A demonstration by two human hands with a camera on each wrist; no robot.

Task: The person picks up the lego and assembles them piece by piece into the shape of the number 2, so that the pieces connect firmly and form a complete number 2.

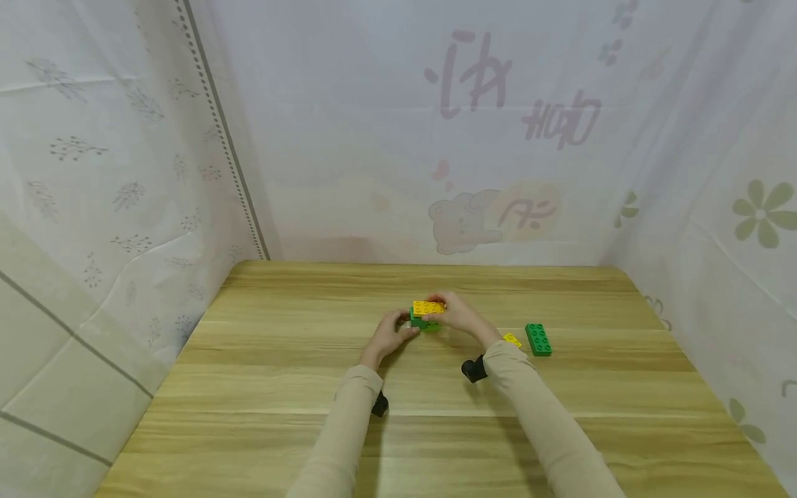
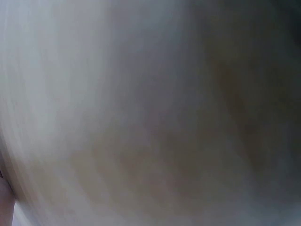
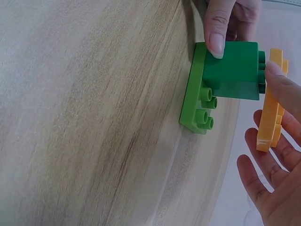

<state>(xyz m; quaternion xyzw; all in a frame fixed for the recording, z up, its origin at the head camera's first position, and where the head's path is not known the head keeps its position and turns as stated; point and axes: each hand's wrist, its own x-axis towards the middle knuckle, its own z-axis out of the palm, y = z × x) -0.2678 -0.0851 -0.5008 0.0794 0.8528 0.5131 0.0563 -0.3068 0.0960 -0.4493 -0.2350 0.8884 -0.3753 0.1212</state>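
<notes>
Through my remote feed, I see the left hand pinch a dark green block atop one end of a light green brick on the wooden table, while the right hand holds a yellow brick just above the block.

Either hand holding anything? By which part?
Right hand: yellow toy brick, pinched by its long sides. Left hand: dark green toy brick, gripped near its left end; far side of that grip is hidden.

Brick above block, contact unclear
</notes>
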